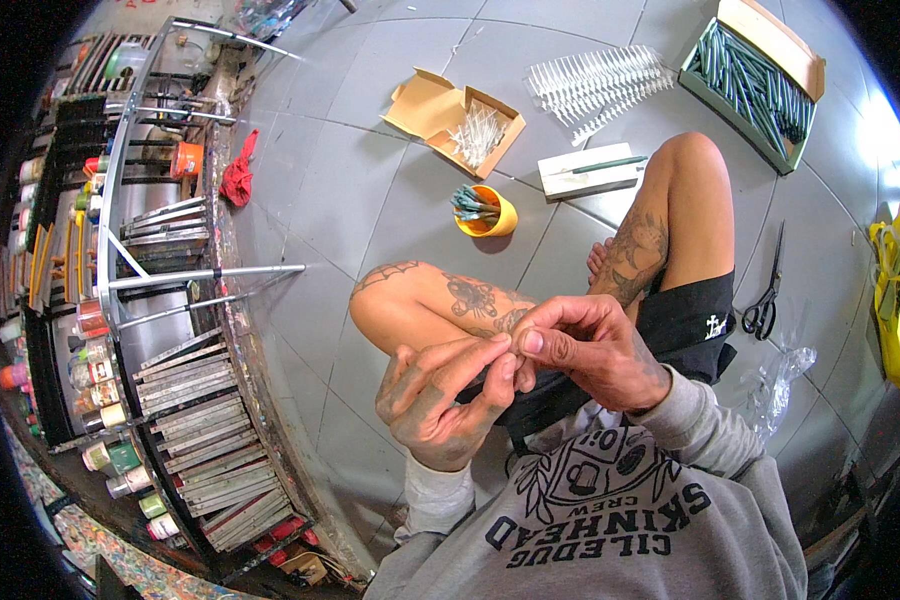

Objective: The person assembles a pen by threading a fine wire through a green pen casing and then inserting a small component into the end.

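Pinching, curled hands point(435, 395) point(598, 352) meet above matte black cloth point(678, 328).

At left, a silver metal frame point(210, 275) stands by a rack point(145, 450) of jars point(92, 372), stacked flat frames point(190, 430) and an orange tub point(185, 160). A red cloth point(238, 178) lies nearby on the grey tiled floor point(310, 190). At right lie black scissors point(771, 290), crumpled clear plastic point(782, 385) and a yellow bag point(895, 300).

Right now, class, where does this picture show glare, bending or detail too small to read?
Head view: glare bleaches the tiled floor near the right rim; head view: the metal-framed rack curves along the left, the corners black; head view: anything between the fingertips of the left hand and right hand is too small to tell.
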A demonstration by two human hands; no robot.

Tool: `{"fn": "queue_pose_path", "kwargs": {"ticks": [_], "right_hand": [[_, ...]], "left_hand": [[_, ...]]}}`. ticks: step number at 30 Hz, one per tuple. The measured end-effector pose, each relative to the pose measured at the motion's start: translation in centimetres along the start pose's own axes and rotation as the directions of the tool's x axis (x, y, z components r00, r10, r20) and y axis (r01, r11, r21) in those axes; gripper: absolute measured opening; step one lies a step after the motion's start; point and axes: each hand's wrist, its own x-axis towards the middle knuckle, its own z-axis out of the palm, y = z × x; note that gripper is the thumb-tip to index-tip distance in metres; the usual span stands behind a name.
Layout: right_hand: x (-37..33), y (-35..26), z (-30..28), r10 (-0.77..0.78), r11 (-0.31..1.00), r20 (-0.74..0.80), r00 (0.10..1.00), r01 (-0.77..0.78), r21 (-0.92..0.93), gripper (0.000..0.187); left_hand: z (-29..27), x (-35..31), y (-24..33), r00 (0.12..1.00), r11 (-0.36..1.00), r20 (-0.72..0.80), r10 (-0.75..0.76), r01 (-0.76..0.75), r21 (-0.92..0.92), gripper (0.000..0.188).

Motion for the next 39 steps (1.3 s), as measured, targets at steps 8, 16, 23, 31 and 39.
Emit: {"fn": "queue_pose_path", "kwargs": {"ticks": [8, 16, 23, 31, 39], "right_hand": [[-0.1, -0.1, 0.3, 0.010, 1.000, -0.020, 1.000, -0.009, 0.010, 0.019], [-0.1, 0.1, 0.1, -0.001, 1.000, -0.030, 1.000, 0.001, -0.007, 0.020], [-0.3, 0.8, 1.2, -0.189, 0.978, -0.144, 0.971, 0.173, -0.116, 0.015], [-0.3, 0.5, 0.6, -0.475, 0.752, 0.006, 0.880, 0.409, -0.518, 0.012], [-0.4, -0.2, 1.2, -0.473, 0.740, -0.014, 0.881, 0.389, -0.549, 0.011]], "left_hand": [[0.1, 0.0, 0.0, 1.000, 1.000, -0.008, -0.004, 0.004, -0.009, 0.024], [0.3, 0.0, 0.0, 1.000, 1.000, -0.020, -0.007, 0.008, 0.011, 0.024], [1.0, -0.4, -0.3, 0.994, 0.983, -0.028, -0.106, 0.100, -0.152, 0.016], [1.8, -1.8, 0.5, 0.888, 0.770, 0.041, -0.459, 0.420, -0.481, 0.013], [1.3, -0.8, 0.5, 0.974, 0.961, -0.085, -0.209, 0.188, -0.204, 0.018]]}}
